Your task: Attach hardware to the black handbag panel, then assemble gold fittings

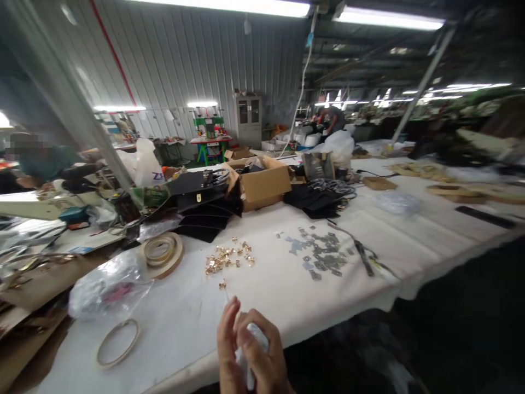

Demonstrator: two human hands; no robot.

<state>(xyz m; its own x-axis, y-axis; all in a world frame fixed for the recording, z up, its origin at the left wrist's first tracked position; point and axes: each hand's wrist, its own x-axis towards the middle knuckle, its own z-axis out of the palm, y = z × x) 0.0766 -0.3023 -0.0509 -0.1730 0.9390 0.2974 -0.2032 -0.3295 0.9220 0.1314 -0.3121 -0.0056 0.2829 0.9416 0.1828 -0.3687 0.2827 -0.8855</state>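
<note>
Hands together now, low at the near edge of the tabletop (262,293): the right hand (264,347) has its thumb and forefinger curled around a whitish object (256,332), possibly a small squeeze bottle, while the left hand (227,339) stands edge-on just beside it, fingers straight, and there's no telling whether its palm presses on the thing too. That object's long axis runs roughly away from the body, up the table toward the metal bits. Biggest first around them: the cardboard box (266,189) sits at the far side, flanked by black panels (211,219) on the left and more black pieces (307,200) on the right, walling off the back. Over to the left, a clear plastic bag (102,290) lies against a coil of pale strip (178,254), with a loose ring (110,365) nearer the body. Right and ahead, a slim black tool (363,257) lies beside a spread of flat grey metal plates (326,251). Straight on, the cluster of gold fittings (221,258); and there, this side of it, one lone gold fitting (222,284), just beyond the fingertips and slightly left, so the left hand is nearer. A fine line shows between fingertips and fitting, too faint to name.
</note>
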